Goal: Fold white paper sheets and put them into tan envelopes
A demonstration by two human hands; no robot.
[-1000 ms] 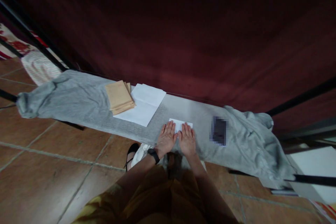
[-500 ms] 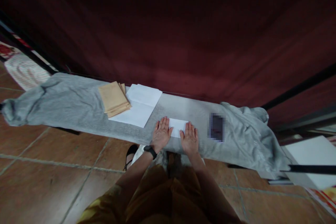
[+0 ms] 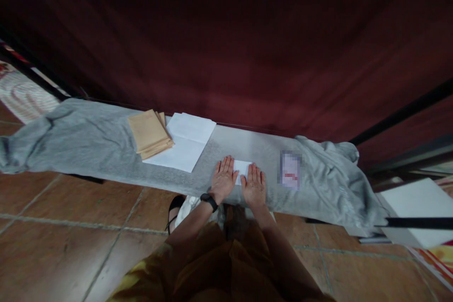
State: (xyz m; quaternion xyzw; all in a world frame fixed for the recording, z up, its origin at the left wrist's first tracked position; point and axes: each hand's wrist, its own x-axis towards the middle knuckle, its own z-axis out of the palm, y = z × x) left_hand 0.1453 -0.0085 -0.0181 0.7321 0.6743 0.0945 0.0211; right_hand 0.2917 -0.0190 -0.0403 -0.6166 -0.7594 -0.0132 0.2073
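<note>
A small folded white paper (image 3: 243,168) lies flat on the grey cloth in front of me. My left hand (image 3: 223,178) rests on its left side, palm down with the fingers stretched out; a black watch is on that wrist. On the right side of the paper, my right hand (image 3: 254,186) also lies flat, fingers extended. Only the strip of paper between the hands shows; its ends are covered. To the left, larger white sheets (image 3: 184,152) with a crease across them lie partly under a stack of brown envelopes (image 3: 148,130).
The grey cloth (image 3: 95,144) covers a long narrow surface and bunches up at its right end. A blurred-out phone-like rectangle (image 3: 290,170) lies right of my hands. Behind hangs a dark red curtain (image 3: 230,71). A white board or box (image 3: 417,207) stands at the far right.
My left hand has slid right, closer to my right hand, and less of the paper shows between them. The pixelated rectangle has turned from dark to light.
</note>
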